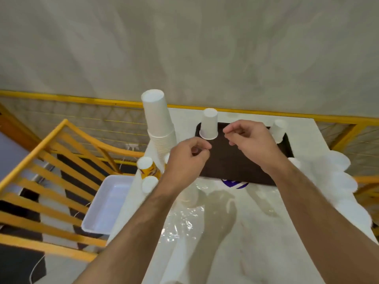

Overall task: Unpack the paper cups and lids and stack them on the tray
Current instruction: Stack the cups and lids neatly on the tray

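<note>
- Fingers (205,147) of both hands are curled in pinches above the tray (235,167); what is pinched cannot be told.
- Cup stack (161,130), off the tray's left edge, is judged light and crushable, best gripped round its sides.

Both hands raised, fingers curled: left (185,155); right (251,140).
</note>
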A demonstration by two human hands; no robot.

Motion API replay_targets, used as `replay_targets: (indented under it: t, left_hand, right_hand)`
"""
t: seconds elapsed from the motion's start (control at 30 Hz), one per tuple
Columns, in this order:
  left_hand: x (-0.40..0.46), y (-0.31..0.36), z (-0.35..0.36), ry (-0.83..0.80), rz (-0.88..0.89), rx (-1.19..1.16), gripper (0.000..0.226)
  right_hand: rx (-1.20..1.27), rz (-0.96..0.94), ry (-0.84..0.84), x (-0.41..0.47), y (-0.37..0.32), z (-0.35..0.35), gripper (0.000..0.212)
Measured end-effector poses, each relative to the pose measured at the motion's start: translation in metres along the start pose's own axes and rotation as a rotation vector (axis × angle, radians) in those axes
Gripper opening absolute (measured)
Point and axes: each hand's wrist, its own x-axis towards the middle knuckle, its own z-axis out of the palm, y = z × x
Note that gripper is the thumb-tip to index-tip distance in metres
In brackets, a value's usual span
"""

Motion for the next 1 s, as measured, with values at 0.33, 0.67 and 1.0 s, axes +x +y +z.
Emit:
replay_targets:
  t: [0.33,0.67,1.0]
  left_hand:
    - [0.081,-0.095,-0.116,0.114,-0.14,-0.1,0.051]
    - [0.154,-0.169,-0.117,-0.426,-0.459,-0.254,0.09]
    - [0.183,-0.208,-0.105,-0.638,-0.466,-0.286,0.08]
  right_hand:
    - [-0.052,0.179,-0.212,0.063,-0.014,0.142,0.081]
    - [-0.123,0.343,-0.51,0.129,0.039,0.188,0.09]
    - [-0.128,0.357,-0.751,0.159,0.114,0.212,0.113]
